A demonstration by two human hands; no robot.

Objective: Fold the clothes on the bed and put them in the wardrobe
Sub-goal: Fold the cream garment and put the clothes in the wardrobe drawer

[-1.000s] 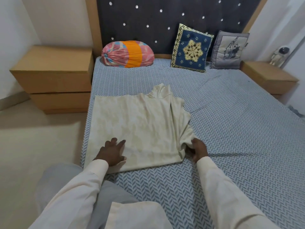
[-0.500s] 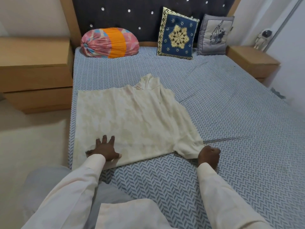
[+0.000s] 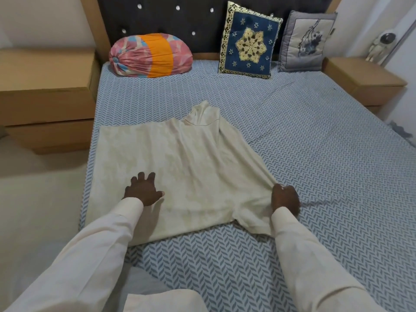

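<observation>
— While your left hand [image 3: 143,191] lies flat on the cream garment [image 3: 180,158], fingers straight and spread, your right hand [image 3: 284,199] is curled on the garment's sleeve [image 3: 252,215], and the cloth bunches where it grips.

— Agreed, you have the fabric gripped there (the fingertips are tucked under, so how many hold it cannot be told). The garment lies spread on the bed [image 3: 326,158], toward its left side, with the high collar [image 3: 203,113] pointing at the dark headboard [image 3: 180,14].

— The garment's left edge runs just beside the mattress edge, near the wooden nightstand [image 3: 45,82].

— At the head of the bed you have three cushions. A pink and orange bolster [image 3: 150,56] lies on the left. A blue cushion [image 3: 248,45] with a gold star leans upright against the headboard, and a grey cushion [image 3: 304,41] is touching it on the right.

— A second nightstand [image 3: 362,79] stands on your right. A small white figure [image 3: 382,46] is on it or just behind it, and which one cannot be told.
</observation>
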